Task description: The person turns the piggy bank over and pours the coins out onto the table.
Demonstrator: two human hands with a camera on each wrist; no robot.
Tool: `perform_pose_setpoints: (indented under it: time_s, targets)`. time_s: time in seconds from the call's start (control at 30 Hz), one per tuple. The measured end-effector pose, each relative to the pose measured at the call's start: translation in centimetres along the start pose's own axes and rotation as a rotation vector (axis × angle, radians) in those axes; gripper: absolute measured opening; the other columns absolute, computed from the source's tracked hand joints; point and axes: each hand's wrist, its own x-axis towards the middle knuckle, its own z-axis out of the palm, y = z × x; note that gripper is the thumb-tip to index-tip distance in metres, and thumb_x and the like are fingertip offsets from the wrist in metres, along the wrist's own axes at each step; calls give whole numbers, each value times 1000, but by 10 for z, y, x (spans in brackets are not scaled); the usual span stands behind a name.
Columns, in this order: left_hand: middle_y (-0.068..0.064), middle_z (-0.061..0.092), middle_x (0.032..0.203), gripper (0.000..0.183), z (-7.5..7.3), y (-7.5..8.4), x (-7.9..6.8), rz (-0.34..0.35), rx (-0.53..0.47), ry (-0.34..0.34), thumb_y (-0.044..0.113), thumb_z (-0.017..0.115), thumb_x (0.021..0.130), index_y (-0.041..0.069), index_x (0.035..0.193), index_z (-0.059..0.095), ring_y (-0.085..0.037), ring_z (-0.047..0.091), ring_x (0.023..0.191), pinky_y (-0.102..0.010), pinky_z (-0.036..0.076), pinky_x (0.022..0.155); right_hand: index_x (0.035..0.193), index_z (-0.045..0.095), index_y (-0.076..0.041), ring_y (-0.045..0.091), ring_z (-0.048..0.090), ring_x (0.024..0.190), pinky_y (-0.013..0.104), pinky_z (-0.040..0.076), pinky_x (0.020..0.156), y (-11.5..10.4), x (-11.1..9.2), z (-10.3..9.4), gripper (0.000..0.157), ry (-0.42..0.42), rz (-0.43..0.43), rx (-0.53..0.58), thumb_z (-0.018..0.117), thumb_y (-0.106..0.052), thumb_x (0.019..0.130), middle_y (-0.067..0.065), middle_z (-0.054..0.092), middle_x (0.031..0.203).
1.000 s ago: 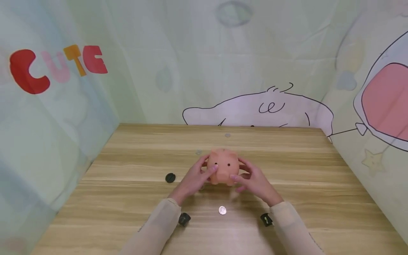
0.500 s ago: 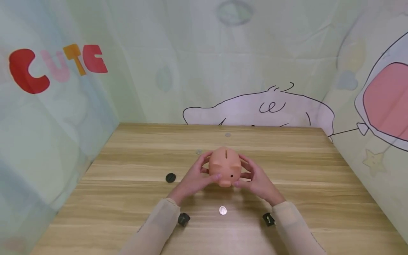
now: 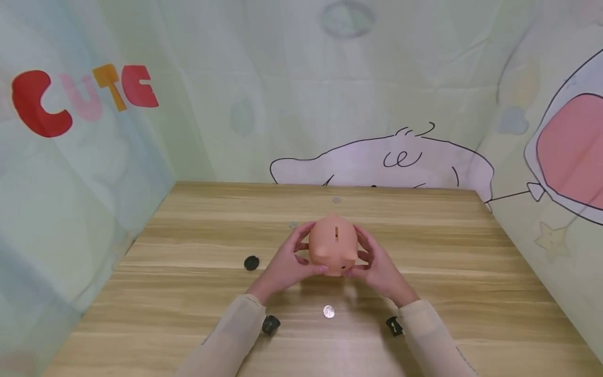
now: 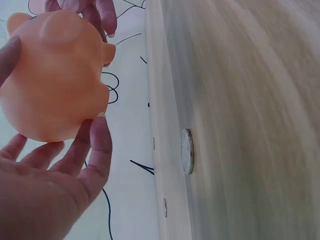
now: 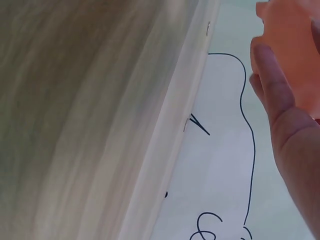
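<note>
Peach-orange, smooth and matte, a round pig-shaped money box point(image 3: 332, 242) is held between two hands, slightly right of and below the centre of the head view. Its back faces up, cut by a narrow dark coin slot point(image 3: 336, 234); two short ears point(image 3: 349, 255) point toward the bottom of the frame, and one small black eye point(image 3: 343, 267) shows near the right thumb. In the left wrist view its body looks full and rounded, with stubby feet point(image 4: 108, 52) on the side toward the pale wood-grain tabletop point(image 3: 151, 314); a gap separates it from that surface. The left hand point(image 3: 288, 264) grips one flank, fingers spread and curved against it; the right hand point(image 3: 381, 266) grips the opposite flank in the same way.

A shiny silver coin point(image 3: 328, 311) lies at lower centre, a flat black disc point(image 3: 252, 263) left of the left hand, a dull grey coin point(image 3: 293, 225) just above that hand, and another small coin point(image 3: 336, 200) near the tabletop's far edge.
</note>
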Motion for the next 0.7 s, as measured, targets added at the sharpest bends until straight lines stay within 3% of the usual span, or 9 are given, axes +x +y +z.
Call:
perform_pose_setpoints:
  time_s: [0.33,0.6,0.7]
  targets:
    - [4,39,153,98,0,2,-2,90,-11,12,15,92,70,33,150,39,-27,51,125,-52,50,90,156,25,-14,41,43,134,37,54,89,-1,-1,4,97,34,-113,-61,68,24,78,11,25,161]
    - [9,37,154,100,0,1,-2,119,7,6,12,92,70,35,150,37,-24,50,127,-39,52,90,156,27,-19,39,45,133,39,53,90,1,-2,5,97,74,-127,-137,74,16,79,8,29,160]
    - [10,36,155,99,0,0,-2,142,5,2,11,91,71,34,151,36,-25,49,129,-39,52,90,156,28,-17,41,47,131,43,54,89,2,-2,6,96,84,-172,-163,74,17,78,11,31,158]
